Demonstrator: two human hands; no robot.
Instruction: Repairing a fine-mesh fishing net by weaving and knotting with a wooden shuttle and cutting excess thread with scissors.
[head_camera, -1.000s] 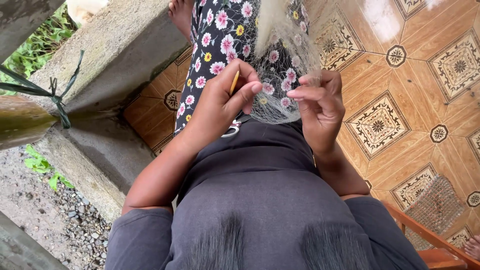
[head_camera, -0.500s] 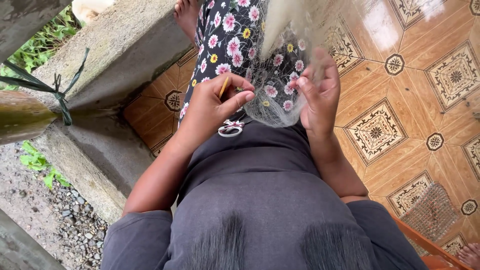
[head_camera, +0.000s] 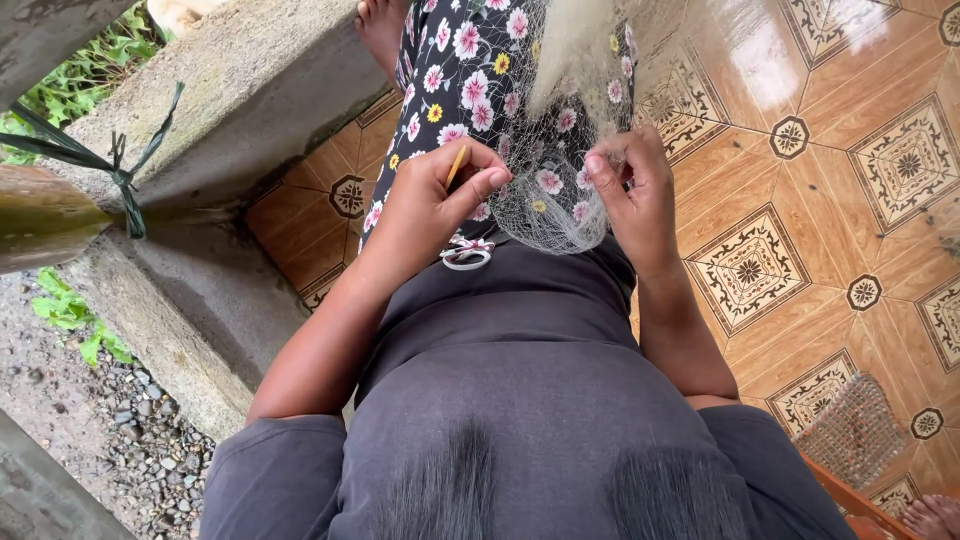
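Note:
My left hand (head_camera: 432, 200) pinches a thin yellow netting needle (head_camera: 456, 166) between thumb and fingers, just left of a fine pale fishing net (head_camera: 545, 205). My right hand (head_camera: 632, 190) grips a bunched fold of the same net from the right side. The net drapes over my lap, which is covered by black trousers with a flower print (head_camera: 470, 80), and rises out of view at the top. The two hands are a short gap apart with the net stretched between them.
A concrete ledge (head_camera: 230, 110) runs along the left, with a bamboo pole (head_camera: 40, 215) tied by a dark strap (head_camera: 120, 170). Gravel (head_camera: 90, 420) lies below left. Patterned orange floor tiles (head_camera: 820, 190) spread to the right. A bare foot (head_camera: 380, 25) rests at the top.
Both hands have shifted slightly upward and apart on the net; the left hand's fingers have re-pinched the needle, and the right hand holds the fold higher.

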